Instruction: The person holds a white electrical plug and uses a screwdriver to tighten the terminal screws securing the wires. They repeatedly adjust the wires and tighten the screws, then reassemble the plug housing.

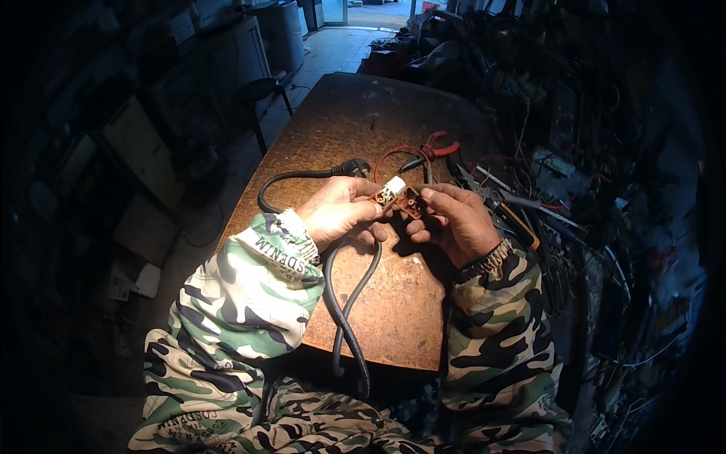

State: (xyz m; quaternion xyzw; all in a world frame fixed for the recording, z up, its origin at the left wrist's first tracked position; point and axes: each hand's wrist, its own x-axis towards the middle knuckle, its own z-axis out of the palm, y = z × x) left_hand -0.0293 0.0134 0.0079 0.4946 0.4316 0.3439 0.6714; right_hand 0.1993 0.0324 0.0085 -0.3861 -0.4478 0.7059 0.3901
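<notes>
Over the wooden table, my left hand [338,209] is closed, pinching a small switch-like part [392,191] with a white top and yellowish and dark wires inside. Right beside it, my right hand [457,219] grips an opened reddish-brown housing piece [413,203] between thumb and fingers. Whether the two pieces are joined I cannot tell. A thick black cable [333,291] hangs below my left hand, crosses itself and drops past the table's near edge. Behind the left wrist lies a black power plug [353,168], its cord curving off to the left.
Pliers with red handles [441,148] and a thin red wire [386,157] lie beyond my hands on the worn table [325,121]. Tools and tangled wires [522,204] crowd the right side. A dark stool [259,91] stands past the table's left edge.
</notes>
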